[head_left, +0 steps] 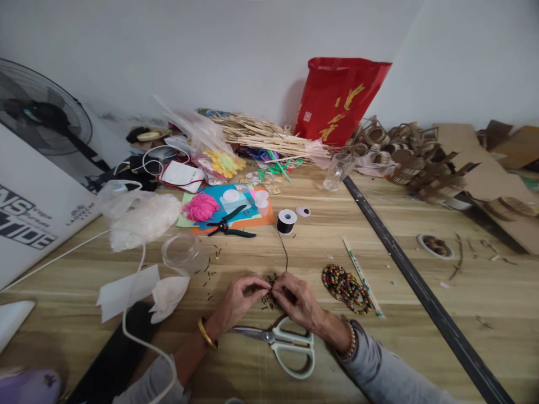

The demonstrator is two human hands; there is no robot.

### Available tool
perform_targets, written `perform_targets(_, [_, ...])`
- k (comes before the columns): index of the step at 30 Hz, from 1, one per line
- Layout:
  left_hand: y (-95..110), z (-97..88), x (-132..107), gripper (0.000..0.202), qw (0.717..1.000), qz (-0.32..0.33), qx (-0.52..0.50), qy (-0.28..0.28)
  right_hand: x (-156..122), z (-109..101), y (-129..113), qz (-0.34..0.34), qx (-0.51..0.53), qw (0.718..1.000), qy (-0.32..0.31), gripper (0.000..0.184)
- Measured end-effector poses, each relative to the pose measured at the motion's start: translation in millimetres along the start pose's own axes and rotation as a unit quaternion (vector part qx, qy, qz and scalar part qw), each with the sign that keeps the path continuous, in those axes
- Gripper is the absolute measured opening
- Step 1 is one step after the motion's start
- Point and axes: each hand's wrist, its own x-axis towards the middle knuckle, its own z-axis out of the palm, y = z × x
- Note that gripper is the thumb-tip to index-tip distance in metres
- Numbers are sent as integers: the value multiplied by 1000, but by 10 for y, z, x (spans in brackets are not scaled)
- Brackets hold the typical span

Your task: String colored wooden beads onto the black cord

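Head view: left hand (240, 300) and right hand (295, 300) pinched shut on beaded cord (269, 292) near the tabletop's (421, 348) front edge; light, limp, slippery; grip beside the beads.

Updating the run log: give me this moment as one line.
left hand: pinching beads | right hand: pinching beads on black cord | spool: behind | scissors: lying near wrists
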Motion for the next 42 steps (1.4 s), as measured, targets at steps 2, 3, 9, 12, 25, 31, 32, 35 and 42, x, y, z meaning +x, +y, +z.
perform_targets(2, [-5,3,-1,10,1000,3,1,-1,4,-1,-2,-1,0,1000,-3,20])
perform_targets(3, [-11,5,-2,10,1000,4,1,-2,4,0,-1,-2,1,1000,-2,19])
perform_targets(9, [-45,9,1,11,1000,14,2,-2,-7,8,19,-1,1,1000,-3,19])
perform_targets(12, [-33,10,3,11,1000,17,2,-2,-13,4,19,5,2,1000,-7,20])
perform_targets(25, [-22,10,-2,11,1000,-7,15,-1,-7,6,2,4,13,1000,-15,22])
perform_targets(31, [7,14,-6,10,1000,-19,16,1,8,-5,-22,-2,7,1000,-15,22])
perform_targets(32, [9,16,-8,10,1000,-24,13,1,8,-5,-24,-2,8,1000,-15,21])
perform_targets(35, [8,21,-10,9,999,-41,0,1,7,-5,-23,0,10,1000,-19,21])
perform_targets(42, [12,24,-12,7,998,-63,-8,9,8,-4,-24,-5,16,1000,-18,19])
